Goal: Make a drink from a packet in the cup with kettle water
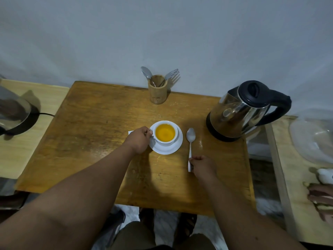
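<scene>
A white cup (172, 141) filled with orange-yellow liquid stands on a white saucer (168, 150) in the middle of the wooden table (93, 141). My left hand (139, 141) grips the cup's handle on its left side. A white corner of the packet (130, 132) pokes out behind that hand. To the right of the saucer a metal spoon (190, 141) lies flat on the table, bowl pointing away. My right hand (202, 166) pinches the spoon's handle end. The steel kettle (239, 112) with black lid and handle stands at the table's right side.
A wooden holder (157, 93) with a spoon and fork stands at the table's back edge against the wall. Another kettle-like appliance (14, 112) sits on a side table at left. At right, a clear dish (313, 138) and another person's hand (321, 201) rest on a second table.
</scene>
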